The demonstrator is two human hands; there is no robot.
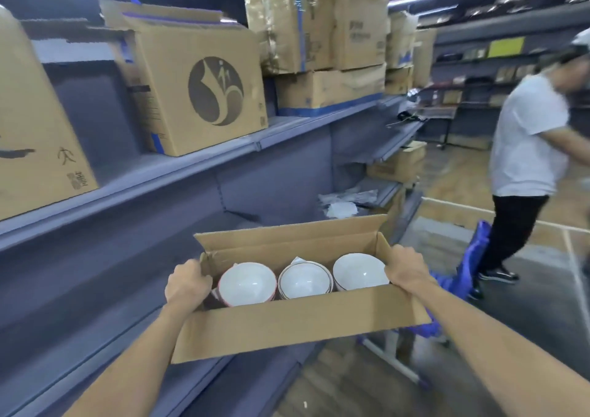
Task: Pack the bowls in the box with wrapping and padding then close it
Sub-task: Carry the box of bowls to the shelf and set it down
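Note:
I hold an open brown cardboard box (297, 321) in the air in front of me, its flaps up. Inside stand three stacks of white bowls side by side: the left bowl (247, 284) with a red rim, the middle bowl (303, 281), the right bowl (359, 271). A bit of white wrapping paper (298, 259) pokes up behind the middle stack. My left hand (186, 281) grips the box's left end. My right hand (407, 268) grips the right end.
Blue-grey metal shelving (191, 167) runs along my left, loaded with large cardboard cartons (198, 81). Crumpled paper (341, 206) lies on a lower shelf ahead. A person in a white shirt (526, 136) stands at right on the wood floor, near a blue bag (475, 257).

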